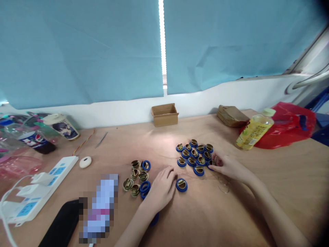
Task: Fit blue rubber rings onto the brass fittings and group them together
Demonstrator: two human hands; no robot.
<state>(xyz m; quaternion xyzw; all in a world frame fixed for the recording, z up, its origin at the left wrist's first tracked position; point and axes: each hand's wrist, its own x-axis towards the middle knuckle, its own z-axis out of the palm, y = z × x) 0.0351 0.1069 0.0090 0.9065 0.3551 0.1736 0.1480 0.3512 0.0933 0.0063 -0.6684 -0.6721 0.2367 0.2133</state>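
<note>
My left hand (163,188) lies on the table, fingers loosely bent and apparently holding nothing. Beside its fingertips sits a single round brass-coloured piece in a blue ring (181,184), a bar across its top. My right hand (227,167) pinches a similar blue-ringed brass piece (211,164) at the right edge of a cluster of such pieces (194,153); its fingers partly cover it. Left of my left hand are several brass pieces without rings (135,174) and loose blue rings (145,187), some partly hidden by that hand and forearm.
A small open cardboard box (166,119) stands by the wall. At right are a brown paper packet (231,116), a yellow drink bottle (254,130) and a red plastic bag (290,127). At left lie a power strip (61,171), a black phone-like object (61,223) and a Pepsi bottle (33,140).
</note>
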